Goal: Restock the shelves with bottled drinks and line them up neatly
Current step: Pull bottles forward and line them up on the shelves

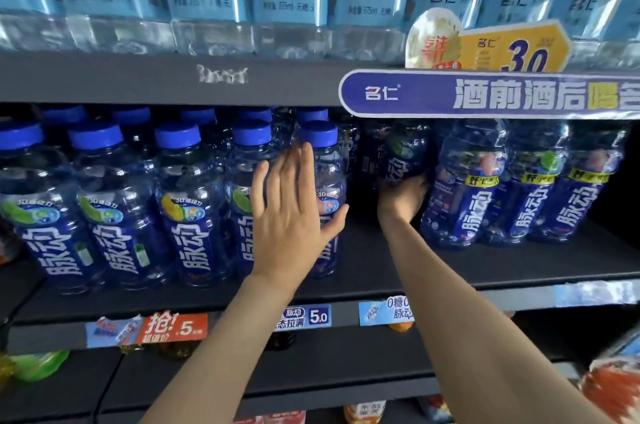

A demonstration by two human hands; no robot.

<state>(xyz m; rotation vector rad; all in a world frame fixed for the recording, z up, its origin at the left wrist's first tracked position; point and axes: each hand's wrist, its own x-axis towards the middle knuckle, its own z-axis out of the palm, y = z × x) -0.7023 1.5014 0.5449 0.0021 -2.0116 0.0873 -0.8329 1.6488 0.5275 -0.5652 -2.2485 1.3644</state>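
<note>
- Restocking is under way: a dark bottle point(401, 156) is being set deep into the gap on the middle shelf point(381, 271).
- Next, it would need drawing forward, level with the front row point(114, 201).
- Right hand point(403, 196): grip curled round that bottle's base.
- Left hand point(294, 205): fingers straight and apart, laid against a blue-capped bottle point(323, 181).

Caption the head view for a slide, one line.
Left hand flat against a blue-capped bottle while right hand grips a bottle set deeper on the middle shelf.
</note>
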